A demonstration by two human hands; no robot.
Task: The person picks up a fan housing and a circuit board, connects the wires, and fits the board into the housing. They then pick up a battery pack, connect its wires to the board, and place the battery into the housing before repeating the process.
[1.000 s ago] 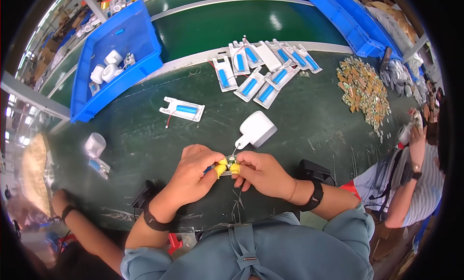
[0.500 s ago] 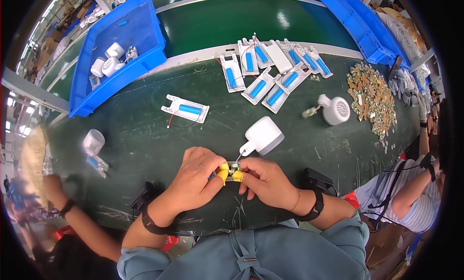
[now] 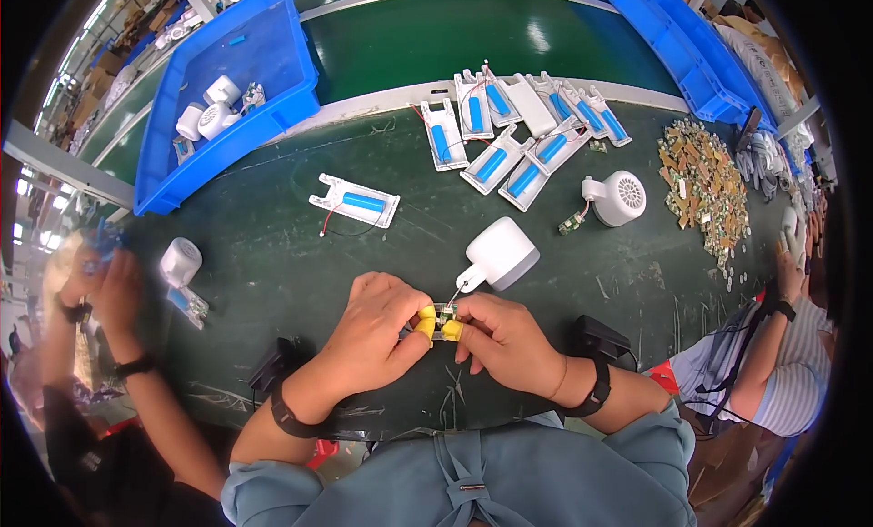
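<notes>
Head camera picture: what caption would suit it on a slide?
Left hand and right hand, yellow-capped fingertips, pinch a small green circuit board wired to a white rounded plastic housing.

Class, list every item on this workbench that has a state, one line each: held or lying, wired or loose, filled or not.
left hand: pinching small circuit board, yellow fingertip covers on
right hand: pinching the same board
small circuit board: held between both hands, wired to white fan head
white fan head: lying on the mat
second fan head: lying loose, grille visible
blue bin: holds white parts
</notes>
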